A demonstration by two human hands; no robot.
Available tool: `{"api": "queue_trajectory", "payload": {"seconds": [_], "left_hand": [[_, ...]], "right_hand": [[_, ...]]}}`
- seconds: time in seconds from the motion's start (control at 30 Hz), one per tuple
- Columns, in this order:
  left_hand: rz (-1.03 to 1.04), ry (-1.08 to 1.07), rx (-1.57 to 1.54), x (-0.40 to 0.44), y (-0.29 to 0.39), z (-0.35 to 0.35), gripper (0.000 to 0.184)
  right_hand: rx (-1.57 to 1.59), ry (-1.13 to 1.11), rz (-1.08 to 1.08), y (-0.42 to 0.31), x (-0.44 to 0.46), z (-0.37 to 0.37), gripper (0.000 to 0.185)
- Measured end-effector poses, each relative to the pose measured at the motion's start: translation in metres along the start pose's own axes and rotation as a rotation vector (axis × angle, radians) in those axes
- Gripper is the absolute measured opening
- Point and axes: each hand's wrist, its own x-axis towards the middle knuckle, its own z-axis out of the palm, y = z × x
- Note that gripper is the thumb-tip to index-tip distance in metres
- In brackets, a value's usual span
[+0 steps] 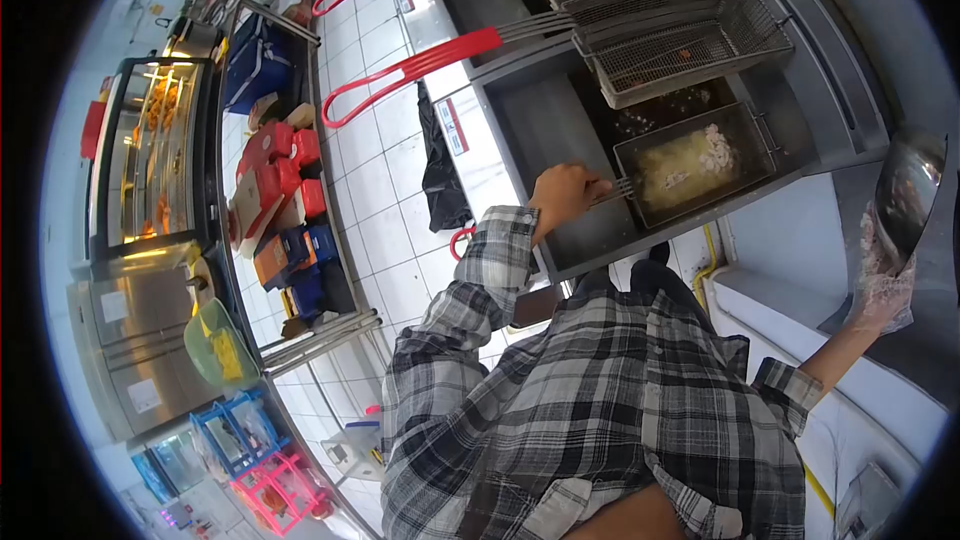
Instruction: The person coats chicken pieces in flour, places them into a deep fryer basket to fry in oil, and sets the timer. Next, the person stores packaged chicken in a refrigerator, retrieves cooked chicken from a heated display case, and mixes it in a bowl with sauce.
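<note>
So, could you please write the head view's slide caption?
Left hand grips a fryer basket handle; right hand holds a metal scoop.

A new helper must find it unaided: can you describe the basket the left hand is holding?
Begin at the metal fryer. In its near tank, the left hand holds the handle of a wire basket. This one sits low, with pale food in foamy oil, while the neighbouring basket is raised.

A clear glove (pixel 886 300) accompanies the grey plaid shirt (pixel 610 390).
</note>
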Motion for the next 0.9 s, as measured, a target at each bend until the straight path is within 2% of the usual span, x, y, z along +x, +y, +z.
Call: {"api": "queue_trajectory", "payload": {"seconds": [0.1,0.17,0.2,0.23,0.27,0.3,0.33,0.4,0.43,0.5,0.57,0.63,0.73,0.8,0.9], "left_hand": [[-0.032,0.261,0.119,-0.009,-0.005,0.003,0.028],[-0.107,0.462,-0.044,-0.025,-0.001,-0.010,0.029],[-0.139,0.565,-0.124,-0.036,0.005,-0.027,0.029],[-0.262,0.575,-0.258,-0.064,0.042,-0.068,0.027],[-0.176,0.734,-0.330,-0.085,0.026,-0.067,0.021],[-0.176,0.746,-0.298,-0.115,0.034,-0.083,0.019],[-0.304,0.618,-0.330,-0.156,0.038,-0.094,0.014],[-0.210,0.589,-0.417,-0.197,0.022,-0.066,0.008],[-0.294,0.504,-0.356,-0.213,0.012,-0.045,0.012],[-0.549,0.300,-0.112,-0.218,0.027,-0.018,0.032],[-0.354,0.543,-0.024,-0.222,0.015,0.028,0.041],[-0.372,0.573,-0.030,-0.219,0.009,0.045,0.042],[-0.351,0.611,0.013,-0.216,0.005,0.054,0.035],[-0.299,0.612,0.065,-0.215,0.010,0.052,0.031],[-0.254,0.561,0.086,-0.208,0.012,0.049,0.026]], "right_hand": [[0.021,-0.023,0.041,-0.002,0.003,0.002,0.044],[0.018,-0.127,0.023,-0.007,0.028,-0.020,0.047],[0.014,-0.097,-0.012,-0.004,0.028,-0.016,0.048],[0.010,-0.064,-0.045,0.001,0.024,-0.008,0.050],[0.005,-0.029,-0.077,0.006,0.020,0.001,0.051],[0.002,-0.007,-0.075,0.011,0.015,0.009,0.052],[-0.003,0.013,-0.081,0.006,-0.004,0.021,0.054],[-0.010,0.022,-0.063,0.011,0.000,0.023,0.056],[-0.015,0.014,-0.046,0.011,0.003,0.019,0.057],[-0.024,-0.029,-0.031,0.012,0.011,0.008,0.053],[-0.034,-0.085,-0.032,0.014,0.018,-0.004,0.047],[-0.055,-0.112,-0.022,0.015,0.023,-0.017,0.043],[-0.410,-0.210,-0.155,0.018,0.017,-0.030,0.050],[-0.452,-0.235,-0.189,0.015,0.014,-0.032,0.054],[-0.157,-0.135,-0.090,0.013,0.012,-0.032,0.052]]}}
